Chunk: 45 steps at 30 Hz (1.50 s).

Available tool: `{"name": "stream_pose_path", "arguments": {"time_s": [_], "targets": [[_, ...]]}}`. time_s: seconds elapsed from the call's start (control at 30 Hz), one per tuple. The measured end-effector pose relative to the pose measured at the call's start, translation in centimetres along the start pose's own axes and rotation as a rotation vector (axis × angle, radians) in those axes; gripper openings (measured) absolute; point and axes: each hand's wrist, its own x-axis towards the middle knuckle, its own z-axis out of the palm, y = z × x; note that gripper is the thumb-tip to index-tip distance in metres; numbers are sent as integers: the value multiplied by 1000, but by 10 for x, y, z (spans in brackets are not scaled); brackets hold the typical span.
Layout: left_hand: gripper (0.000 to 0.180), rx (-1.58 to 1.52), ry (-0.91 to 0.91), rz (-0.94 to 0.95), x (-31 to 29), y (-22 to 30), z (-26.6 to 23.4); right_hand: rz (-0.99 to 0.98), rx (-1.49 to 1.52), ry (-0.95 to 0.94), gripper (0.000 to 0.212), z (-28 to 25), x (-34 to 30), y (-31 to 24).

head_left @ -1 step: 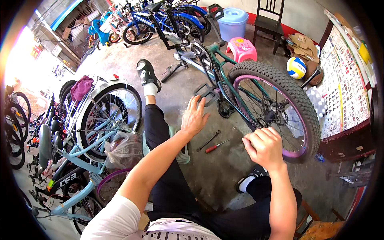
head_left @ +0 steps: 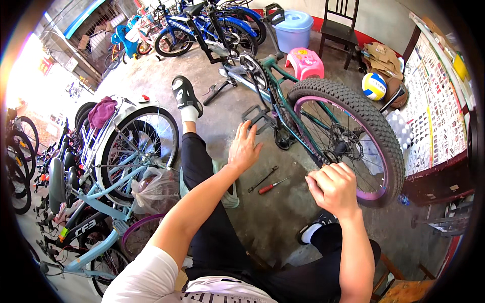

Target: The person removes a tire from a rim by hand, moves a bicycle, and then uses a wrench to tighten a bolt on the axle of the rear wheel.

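In front of me stands a green bicycle (head_left: pixel 285 108) with a fat, knobby-tyred wheel (head_left: pixel 348 93) on a purple rim. My left hand (head_left: pixel 244 150) is open, its fingers stretched out just below a black pedal (head_left: pixel 258 120); it holds nothing. Close to the wheel's hub and the chain, my right hand (head_left: pixel 333 188) is closed in a fist, thumb towards the left. Whatever may be inside that fist is hidden. On the floor between my hands lie a dark wrench (head_left: pixel 263 178) and a red-handled screwdriver (head_left: pixel 270 188).
Light-blue bicycles (head_left: pixel 103 194) and a plastic bag (head_left: pixel 154 191) crowd the left. Blue bicycles (head_left: pixel 222 25), a lidded bucket (head_left: pixel 293 33), a pink stool (head_left: pixel 305 63) and a dark chair (head_left: pixel 341 35) stand behind. A volleyball (head_left: pixel 374 86) sits by the right cabinet (head_left: pixel 434 187).
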Motion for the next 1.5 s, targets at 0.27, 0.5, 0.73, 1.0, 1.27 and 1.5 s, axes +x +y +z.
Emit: {"name": "stream_pose_path", "arguments": {"time_s": [0.27, 0.5, 0.73, 1.0, 1.27, 1.5], "targets": [[67, 87, -112, -158, 51, -83, 27, -7, 4, 8, 18, 0, 0, 5], [65, -32, -184, -275, 38, -84, 15, 8, 35, 54, 18, -2, 0, 9], [59, -108, -281, -236, -18, -49, -4, 12, 19, 85, 18, -4, -2, 8], [47, -438, -300, -315, -57, -7, -29, 20, -132, 279, 10, -43, -5, 22], [39, -664, -490, -540, -159, 57, 16, 236, -433, 589, 42, -99, -34, 57], [40, -812, -627, -806, -289, 90, 99, 572, -71, 362, 60, -94, -53, 61]]}}
